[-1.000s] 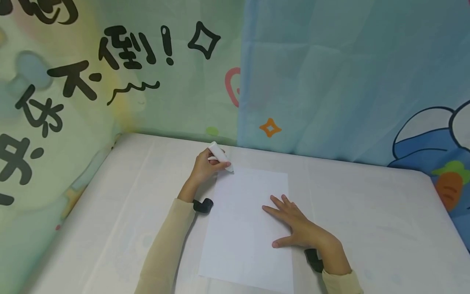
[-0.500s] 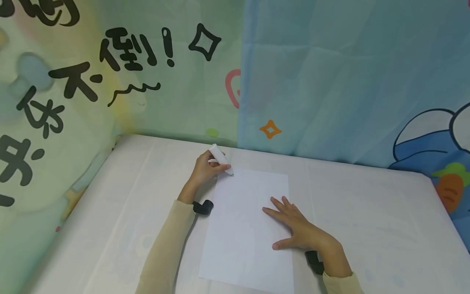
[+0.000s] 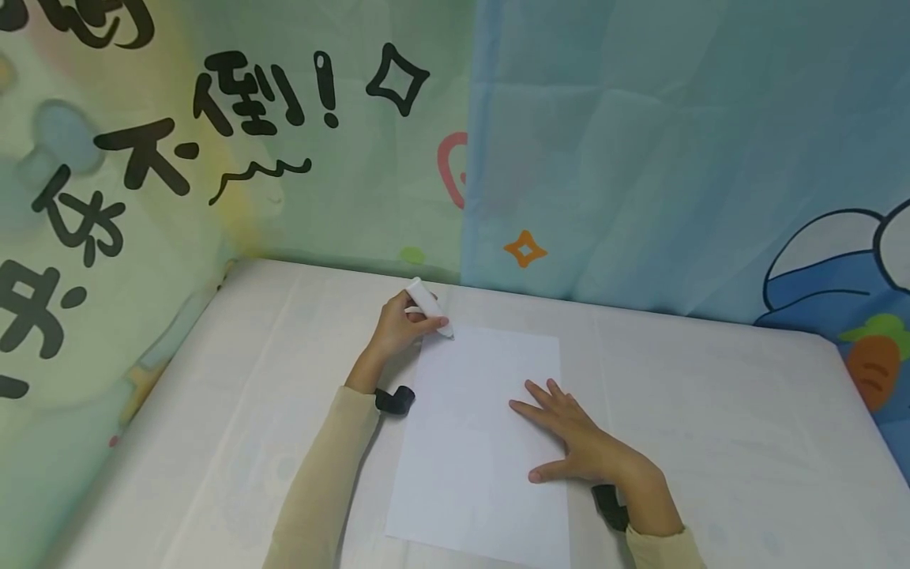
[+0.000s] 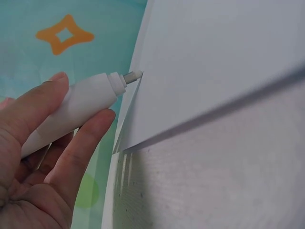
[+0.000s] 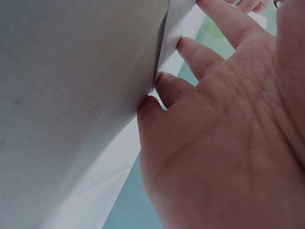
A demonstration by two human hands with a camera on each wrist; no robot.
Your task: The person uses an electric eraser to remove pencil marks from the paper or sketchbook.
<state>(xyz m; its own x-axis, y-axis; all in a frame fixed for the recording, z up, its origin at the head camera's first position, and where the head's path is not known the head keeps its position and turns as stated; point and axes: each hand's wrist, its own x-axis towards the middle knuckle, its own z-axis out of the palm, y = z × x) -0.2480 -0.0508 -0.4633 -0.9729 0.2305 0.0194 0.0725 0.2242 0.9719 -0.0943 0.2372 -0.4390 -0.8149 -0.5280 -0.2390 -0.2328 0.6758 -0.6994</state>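
Note:
A sheet of white paper [image 3: 476, 442] lies on the white-covered table, long side pointing away from me. My left hand [image 3: 398, 325] pinches a thick white correction pen [image 3: 426, 302] at the paper's far left corner. In the left wrist view the pen [image 4: 86, 102] shows a slim metal tip at the paper's edge; whether it touches cannot be told. Something small and white also shows by the left fingers in the head view. My right hand [image 3: 576, 435] rests with spread fingers on the paper's right side. In the right wrist view its fingertips [image 5: 183, 43] meet the sheet near its edge.
The white tabletop [image 3: 711, 419] extends on both sides of the paper. Behind it hang printed cloths: a green one [image 3: 341, 213] with black characters and a blue one [image 3: 640, 158] with a carrot picture. Black bands with small devices [image 3: 395, 401] sit on both wrists.

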